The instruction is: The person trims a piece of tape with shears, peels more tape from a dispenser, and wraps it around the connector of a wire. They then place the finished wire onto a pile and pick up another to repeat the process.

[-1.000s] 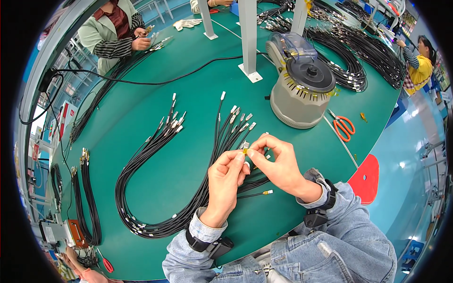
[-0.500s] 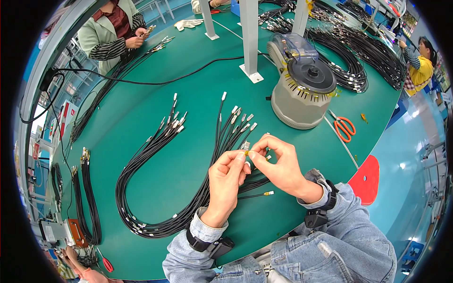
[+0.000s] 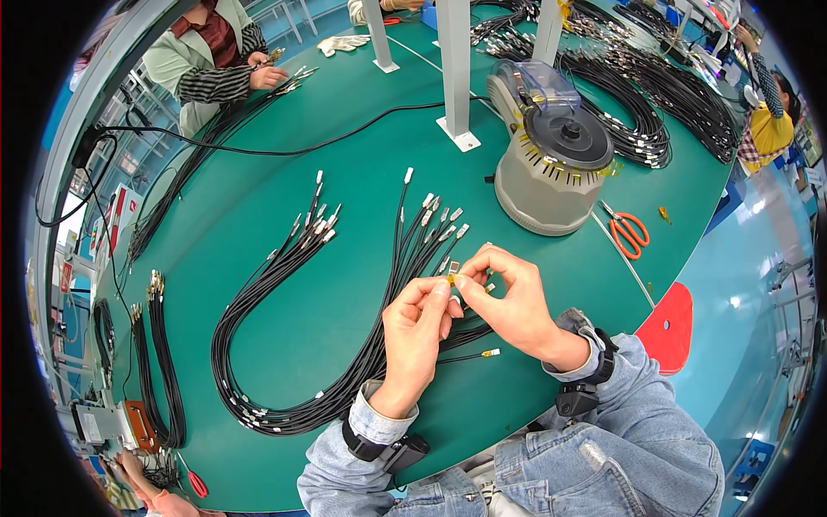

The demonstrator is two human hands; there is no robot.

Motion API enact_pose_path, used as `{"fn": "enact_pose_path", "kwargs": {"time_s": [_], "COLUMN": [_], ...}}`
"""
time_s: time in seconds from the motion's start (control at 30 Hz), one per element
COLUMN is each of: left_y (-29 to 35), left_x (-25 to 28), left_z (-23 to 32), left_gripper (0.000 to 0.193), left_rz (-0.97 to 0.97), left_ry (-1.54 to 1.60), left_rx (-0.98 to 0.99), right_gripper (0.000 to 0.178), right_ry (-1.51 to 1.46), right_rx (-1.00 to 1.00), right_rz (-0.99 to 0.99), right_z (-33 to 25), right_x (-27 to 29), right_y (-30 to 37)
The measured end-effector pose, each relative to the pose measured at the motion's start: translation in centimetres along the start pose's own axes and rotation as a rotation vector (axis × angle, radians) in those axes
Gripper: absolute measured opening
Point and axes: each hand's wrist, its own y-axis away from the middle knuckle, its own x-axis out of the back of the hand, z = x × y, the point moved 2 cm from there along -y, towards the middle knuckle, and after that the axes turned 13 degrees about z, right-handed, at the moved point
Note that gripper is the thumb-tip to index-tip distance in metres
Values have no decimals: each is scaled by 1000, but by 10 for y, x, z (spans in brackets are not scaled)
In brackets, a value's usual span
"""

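Note:
Above the near part of the green table, my left hand [image 3: 412, 338] and my right hand [image 3: 522, 303] meet fingertip to fingertip. Between them a small silver cable connector [image 3: 454, 268] points away from me, gripped by my left thumb and fingers. A bit of yellow tape [image 3: 452, 279] sits around or against its base, pinched by my right thumb and forefinger. How far the tape wraps is hidden by the fingertips. Just beyond my hands lie the metal-ended tips of a U-shaped bundle of black cables [image 3: 226, 345], which curves off to the left. One white-tipped cable end [image 3: 490, 352] lies under my right hand.
A round tape dispenser [image 3: 551, 194] stands beyond my hands, beside a white metal post [image 3: 457, 77]. Orange-handled scissors [image 3: 628, 234] lie to its right. More black cables [image 3: 159, 370] lie at the left; large bundles [image 3: 680, 103] fill the far right. A co-worker [image 3: 211, 60] handles cables at the far left.
My left hand has turned very slightly, and the connector shows a little more. The right hand stays in place. At the far right a co-worker has raised an arm; the far-left co-worker's hands have moved.

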Motion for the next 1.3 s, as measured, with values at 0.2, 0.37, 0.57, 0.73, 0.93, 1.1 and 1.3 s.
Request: {"fn": "enact_pose_path", "kwargs": {"time_s": [0.2, 0.37, 0.57, 0.73, 0.93, 1.1, 1.3], "left_y": [4, 2, 2, 0, -2, -3, -4], "left_x": [-5, 1, 0, 1, 6, 6, 6], "left_z": [3, 4, 4, 4, 4, 5, 7], "left_gripper": [14, 14, 16, 18, 19, 22, 20], "left_rz": [30, 15, 48, 25, -29, -42, -24], "left_ry": [-83, -7, 61, 84, 151, 156, 160], "left_rx": [-85, -7, 77, 142, 210, 215, 226], "right_gripper": [7, 6, 5, 8, 10, 15, 20], "right_ry": [43, 26, -126, -126, -185, -221, -328], "right_rx": [41, 58, -115, -233, -296, -342, -438], "right_rz": [-1, -31, -71, -127, -186, -228, -263], "right_z": [-2, -6, -2, 2, 6, 7, 3], "right_x": [0, -1, 0, 2, 3, 1, 1], "right_y": [1, 2, 2, 0, -4, -4, -4]}}
